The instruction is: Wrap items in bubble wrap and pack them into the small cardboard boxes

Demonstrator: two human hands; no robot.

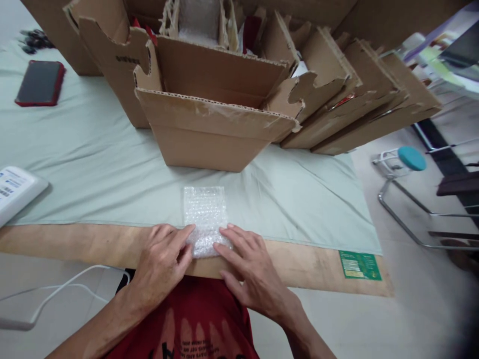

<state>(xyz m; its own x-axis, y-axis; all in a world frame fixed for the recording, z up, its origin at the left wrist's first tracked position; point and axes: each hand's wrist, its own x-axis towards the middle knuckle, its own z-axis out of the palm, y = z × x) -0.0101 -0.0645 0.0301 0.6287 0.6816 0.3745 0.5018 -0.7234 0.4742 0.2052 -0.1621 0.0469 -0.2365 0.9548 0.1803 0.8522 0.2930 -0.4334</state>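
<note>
A clear bubble wrap pouch [205,212] lies flat at the near edge of the table, its lower part on the bare wooden strip. My left hand [161,257] touches its left side with the index fingertip, the thumb tucked just below and the other fingers curled. Across from it, my right hand [251,267] rests on the pouch's lower right with fingers stretched out and apart. Whether anything is inside the pouch cannot be made out. Straight behind it stands an open cardboard box [209,134].
More cardboard boxes [337,119] stand packed together at the back. On the pale green cloth [93,174] lie a red-cased phone [40,83] and a white device [18,192] at left. A green card [359,265] sits at the right corner; a stool [411,158] stands beyond.
</note>
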